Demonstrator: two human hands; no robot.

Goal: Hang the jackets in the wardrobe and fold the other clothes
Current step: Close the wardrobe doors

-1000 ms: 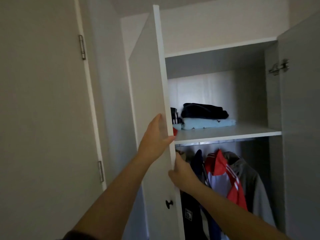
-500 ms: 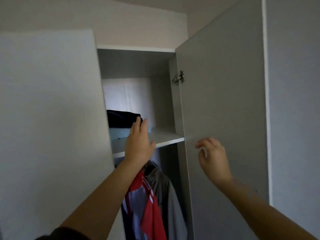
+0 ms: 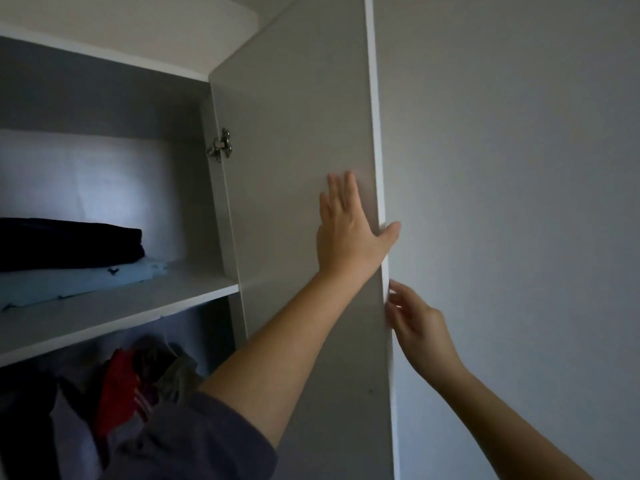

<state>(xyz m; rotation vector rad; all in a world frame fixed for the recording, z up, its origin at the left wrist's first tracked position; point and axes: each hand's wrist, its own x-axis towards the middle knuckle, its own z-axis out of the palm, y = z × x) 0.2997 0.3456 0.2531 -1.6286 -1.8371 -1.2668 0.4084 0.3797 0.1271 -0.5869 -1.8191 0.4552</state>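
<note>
- Jackets of red, grey and dark fabric [image 3: 117,393] hang in the lower bay of the white wardrobe [image 3: 104,60], below its shelf [image 3: 138,313].
- A folded navy garment [image 3: 69,244] lies on a folded pale blue garment [image 3: 79,278] on that shelf. Hanging and folding appear done; judged remaining: closing up.
- Left hand [image 3: 349,233], fingers straight, presses flat on the grey right door [image 3: 294,133], thumb over its edge, well apart from the jackets.
- Right hand [image 3: 415,320] touches the door's edge; its grip cannot be told.
</note>
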